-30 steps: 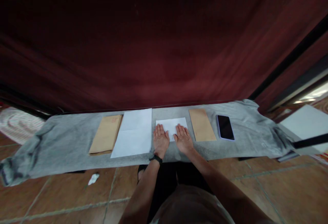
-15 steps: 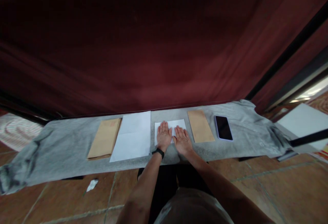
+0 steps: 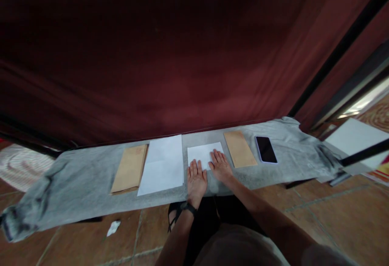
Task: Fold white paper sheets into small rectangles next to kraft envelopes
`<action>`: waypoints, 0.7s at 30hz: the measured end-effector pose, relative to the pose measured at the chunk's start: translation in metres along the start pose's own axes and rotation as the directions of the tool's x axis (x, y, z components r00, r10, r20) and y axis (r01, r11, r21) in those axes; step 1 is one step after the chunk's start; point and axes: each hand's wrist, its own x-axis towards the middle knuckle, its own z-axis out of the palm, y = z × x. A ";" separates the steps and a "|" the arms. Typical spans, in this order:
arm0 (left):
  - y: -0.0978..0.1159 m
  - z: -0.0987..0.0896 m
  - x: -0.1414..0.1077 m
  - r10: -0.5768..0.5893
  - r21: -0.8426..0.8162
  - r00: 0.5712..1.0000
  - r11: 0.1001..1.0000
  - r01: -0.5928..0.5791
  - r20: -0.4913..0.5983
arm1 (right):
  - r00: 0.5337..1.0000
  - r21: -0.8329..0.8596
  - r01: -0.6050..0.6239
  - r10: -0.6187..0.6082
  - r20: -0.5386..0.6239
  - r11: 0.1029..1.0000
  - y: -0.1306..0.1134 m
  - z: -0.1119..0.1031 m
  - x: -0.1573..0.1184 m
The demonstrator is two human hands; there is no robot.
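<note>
A small white sheet of paper [image 3: 202,151] lies on the grey cloth between my hands and the red curtain. My left hand [image 3: 197,180] rests flat, its fingertips on the paper's lower left edge and its palm over the cloth. On the paper's right part lies my right hand [image 3: 221,166], palm down with fingers spread. Neither hand grips anything. Left of them are larger white sheets [image 3: 161,164] and, beyond, a stack of brown envelopes [image 3: 129,168]. Just right of my right hand lies a single brown envelope [image 3: 240,149].
A phone [image 3: 266,149] lies at the right on the grey cloth [image 3: 79,176]. Behind the cloth hangs a dark red curtain [image 3: 188,75]. A white board [image 3: 355,142] and black bars are at the far right. A white scrap [image 3: 113,228] is on the tiled floor.
My left hand has slid back toward me, uncovering the paper's left part. My right hand has shifted slightly to the paper's right side. The view has moved a little.
</note>
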 end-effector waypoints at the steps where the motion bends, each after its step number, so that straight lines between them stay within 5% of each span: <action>1: 0.000 0.000 0.001 0.002 0.000 1.000 1.000 -0.002 -0.007 | 1.000 -0.007 -0.001 0.001 0.002 1.000 0.000 0.000 0.001; 13: 0.002 -0.001 0.001 -0.017 -0.060 1.000 0.998 0.017 -0.009 | 0.999 0.006 -0.010 0.010 -0.048 1.000 0.000 0.006 0.050; 21: 0.002 0.004 0.002 -0.044 -0.042 0.999 0.998 0.043 -0.008 | 0.986 0.020 -0.099 0.101 -0.131 0.995 0.027 0.006 0.043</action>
